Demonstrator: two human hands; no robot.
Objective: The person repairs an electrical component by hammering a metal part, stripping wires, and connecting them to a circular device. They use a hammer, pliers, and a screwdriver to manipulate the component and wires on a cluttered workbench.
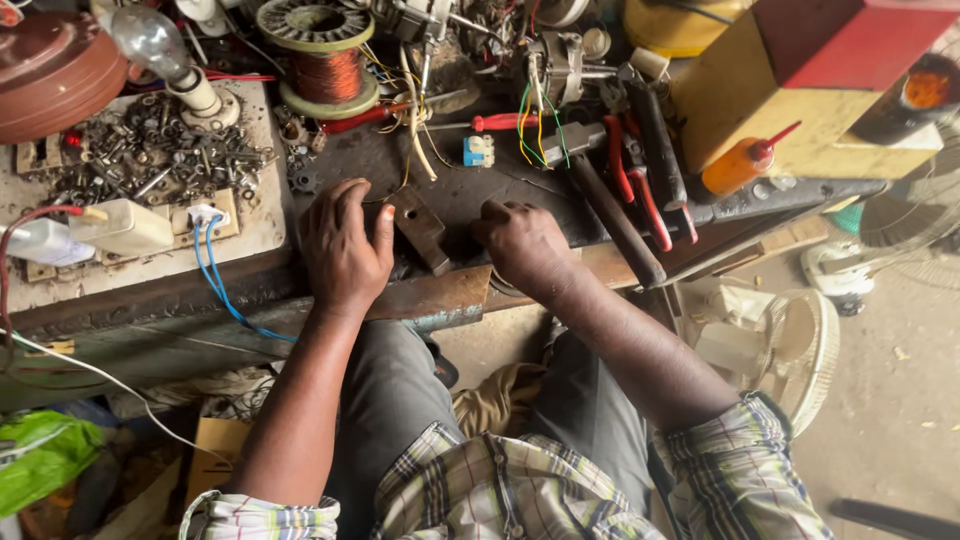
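I see L hand (345, 250) flat, open, touching metal block (421, 228) on bench (150, 300) — R hand (522, 245) fisted, contents can't tell.

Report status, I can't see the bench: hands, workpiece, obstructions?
Left hand flat beside metal block. Right hand fisted, contents hidden. Hammer and red pliers close right.

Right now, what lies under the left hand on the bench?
The left hand lies flat, palm down, on the dark bench, thumb beside a small brown block. Whatever sits under the palm is covered. The right hand is a closed fist nearby; its contents are hidden.
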